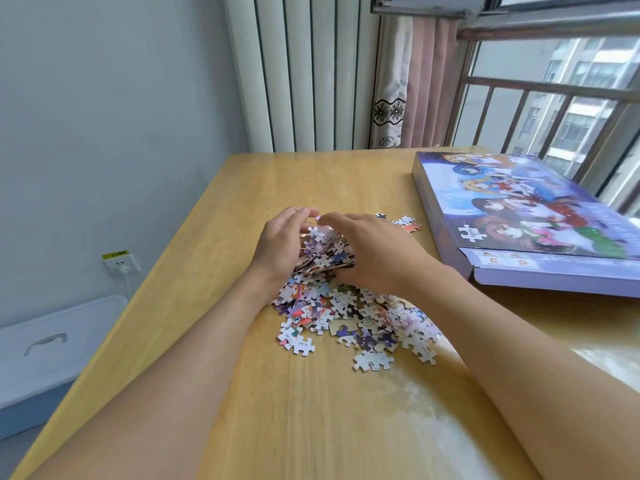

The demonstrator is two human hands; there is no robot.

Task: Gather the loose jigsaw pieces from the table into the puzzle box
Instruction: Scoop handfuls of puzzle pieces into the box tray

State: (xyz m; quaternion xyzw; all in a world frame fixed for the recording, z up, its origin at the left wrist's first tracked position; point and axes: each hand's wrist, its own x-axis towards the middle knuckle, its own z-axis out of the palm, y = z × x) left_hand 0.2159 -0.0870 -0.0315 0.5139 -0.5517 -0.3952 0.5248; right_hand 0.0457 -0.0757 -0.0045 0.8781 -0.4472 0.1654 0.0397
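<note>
Between the cupped hands, left and right, a half-hidden clump of jigsaw pieces is gripped.

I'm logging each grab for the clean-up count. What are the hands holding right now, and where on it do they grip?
Both hands, the left hand and the right hand, cup a bunch of jigsaw pieces between them, pressing on its opposite sides above the pile.

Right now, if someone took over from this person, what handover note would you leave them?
Left hand and right hand cup a bunch of jigsaw pieces between them, just above the pile on the table.
A few stray pieces lie beyond the hands.
The puzzle box sits to the right, lid on.
Done: nothing visibly boxed.
Left: open the box, move the held bunch, the pile and the strays.
</note>
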